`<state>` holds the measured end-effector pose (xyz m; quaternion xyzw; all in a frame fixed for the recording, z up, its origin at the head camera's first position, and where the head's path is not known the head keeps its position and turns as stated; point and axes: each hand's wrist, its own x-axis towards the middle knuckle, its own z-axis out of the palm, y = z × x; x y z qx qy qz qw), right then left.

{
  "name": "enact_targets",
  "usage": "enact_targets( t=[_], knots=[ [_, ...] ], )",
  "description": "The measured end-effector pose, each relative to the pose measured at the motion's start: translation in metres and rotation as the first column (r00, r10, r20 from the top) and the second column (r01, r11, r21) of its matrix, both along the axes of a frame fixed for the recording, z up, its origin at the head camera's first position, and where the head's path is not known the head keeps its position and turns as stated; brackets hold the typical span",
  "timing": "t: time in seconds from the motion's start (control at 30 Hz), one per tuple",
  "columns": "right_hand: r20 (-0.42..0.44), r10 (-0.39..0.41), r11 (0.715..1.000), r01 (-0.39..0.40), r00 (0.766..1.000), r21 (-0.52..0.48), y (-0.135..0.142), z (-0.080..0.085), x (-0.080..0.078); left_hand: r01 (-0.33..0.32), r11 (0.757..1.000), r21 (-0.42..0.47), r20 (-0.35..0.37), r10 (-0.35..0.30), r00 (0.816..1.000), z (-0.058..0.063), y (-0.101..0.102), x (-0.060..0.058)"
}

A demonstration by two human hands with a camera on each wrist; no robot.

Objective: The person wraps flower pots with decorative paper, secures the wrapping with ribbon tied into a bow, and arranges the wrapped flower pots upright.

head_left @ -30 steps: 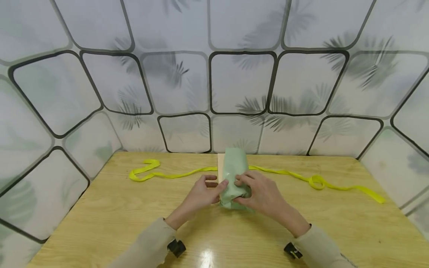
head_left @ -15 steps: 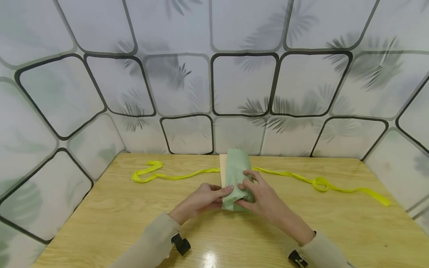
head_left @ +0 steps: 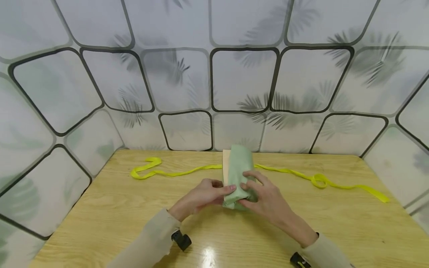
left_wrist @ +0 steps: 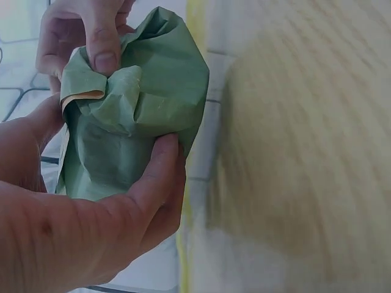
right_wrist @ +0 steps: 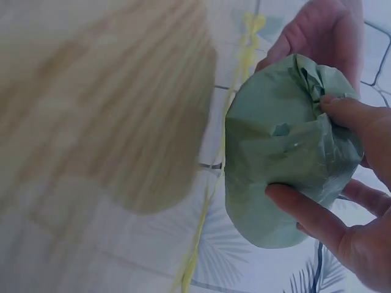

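Observation:
A parcel in pale green paper [head_left: 240, 163], with a cream strip [head_left: 226, 163] along its left side, is between both hands at the middle of the table. My left hand [head_left: 205, 194] holds its near left side, thumb on top. In the left wrist view, one left fingertip [left_wrist: 165, 145] presses on the parcel's end face. My right hand [head_left: 268, 197] grips the near right corner. Its thumb [right_wrist: 345, 113] presses into crumpled folds at the end, and a finger [right_wrist: 299, 204] lies on the paper further along. The parcel's underside is hidden.
A yellow ribbon [head_left: 187, 172] runs across the back of the wooden table [head_left: 134, 219], passing behind or under the parcel. On the right it has a small loop [head_left: 319, 181]. A patterned fabric wall [head_left: 244, 82] encloses the back and sides.
My left fingers, earlier spread beside the parcel, have closed in at its left side with the thumb on top. My right fingers have extended slightly along the right side.

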<state>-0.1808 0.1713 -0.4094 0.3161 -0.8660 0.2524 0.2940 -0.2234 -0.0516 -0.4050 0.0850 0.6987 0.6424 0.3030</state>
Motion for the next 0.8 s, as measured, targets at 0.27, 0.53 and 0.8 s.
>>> enact_targets(
  t=[0.27, 0.53, 0.8],
  knots=[
    [0.066, -0.011, 0.997, 0.016, 0.998, -0.072, -0.002, 0.013, -0.025, -0.017, 0.999, -0.039, -0.076, 0.014, 0.997, 0.016, 0.002, -0.024],
    [0.251, -0.070, 0.985, 0.106, 0.965, -0.134, -0.004, 0.005, -0.062, -0.080, 0.992, -0.097, -0.057, 0.075, 0.996, 0.003, 0.005, -0.055],
    [0.590, -0.085, 0.996, 0.090, 0.803, 0.021, 0.006, 0.006, -0.082, -0.082, 0.984, -0.155, -0.079, 0.070, 0.994, -0.005, 0.004, -0.062]
  ],
)
